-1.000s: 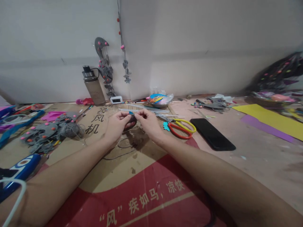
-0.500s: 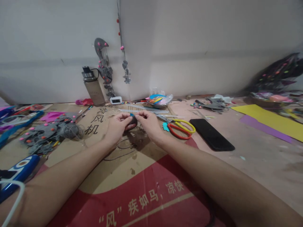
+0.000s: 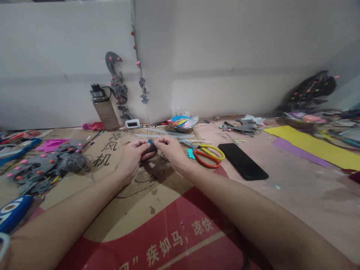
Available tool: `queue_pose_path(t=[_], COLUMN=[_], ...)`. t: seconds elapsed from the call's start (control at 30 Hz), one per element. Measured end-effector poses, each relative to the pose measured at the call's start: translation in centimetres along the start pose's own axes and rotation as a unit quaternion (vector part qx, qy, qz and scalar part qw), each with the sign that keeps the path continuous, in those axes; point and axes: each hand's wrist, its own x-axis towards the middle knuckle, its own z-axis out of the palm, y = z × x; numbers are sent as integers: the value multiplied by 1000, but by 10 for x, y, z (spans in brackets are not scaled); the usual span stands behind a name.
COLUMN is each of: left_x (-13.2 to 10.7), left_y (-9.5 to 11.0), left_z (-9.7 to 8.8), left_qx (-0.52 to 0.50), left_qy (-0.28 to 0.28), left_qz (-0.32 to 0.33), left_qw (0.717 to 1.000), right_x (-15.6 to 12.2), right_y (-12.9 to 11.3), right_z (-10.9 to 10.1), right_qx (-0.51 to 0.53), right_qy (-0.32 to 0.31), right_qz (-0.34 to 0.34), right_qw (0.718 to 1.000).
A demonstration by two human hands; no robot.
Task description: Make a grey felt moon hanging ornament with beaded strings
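Above the cardboard, my left hand [image 3: 132, 154] has its fingers closed round a dark rounded piece [image 3: 152, 147], whose kind I cannot make out. A small blue piece [image 3: 151, 141] shows between the fingertips of both hands. My right hand [image 3: 170, 149] pinches at that blue piece, thumb and forefinger together. Below the hands, a thin grey cord [image 3: 137, 191] lies in loops. Close to my right hand are scissors [image 3: 208, 158] with one red and one yellow handle, and a turquoise cut-out [image 3: 191, 153] touches them.
A black phone [image 3: 243, 161] lies right of the scissors. Against the wall stand a bottle [image 3: 105, 110] and a small white clock-like device [image 3: 132, 123]. A bowl of coloured pieces [image 3: 182, 123] is behind the hands. Grey felt pieces with yarn [image 3: 53, 163] lie left; yellow sheet [image 3: 312, 144] right.
The whole view has shifted, so things appear farther left. Both hands stay together at the blue piece, their grip much the same.
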Motion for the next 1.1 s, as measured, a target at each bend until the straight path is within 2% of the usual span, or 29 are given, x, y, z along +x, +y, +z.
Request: queue_pose_path(t=[0.2, 0.53, 1.1], left_x=[4, 7, 5], left_y=[3, 0, 4], left_z=[-2, -5, -5], left_qx=[1, 8, -3], left_qy=[-3, -35, -26], left_qz=[-18, -20, -36], left_qw=[1000, 999, 999], right_x=[-1, 4, 0], right_y=[-5, 8, 8], right_z=[0, -1, 0], right_qx=[14, 17, 24], right_qy=[-7, 2, -14], right_qz=[23, 22, 23], right_qw=[1000, 1000, 999])
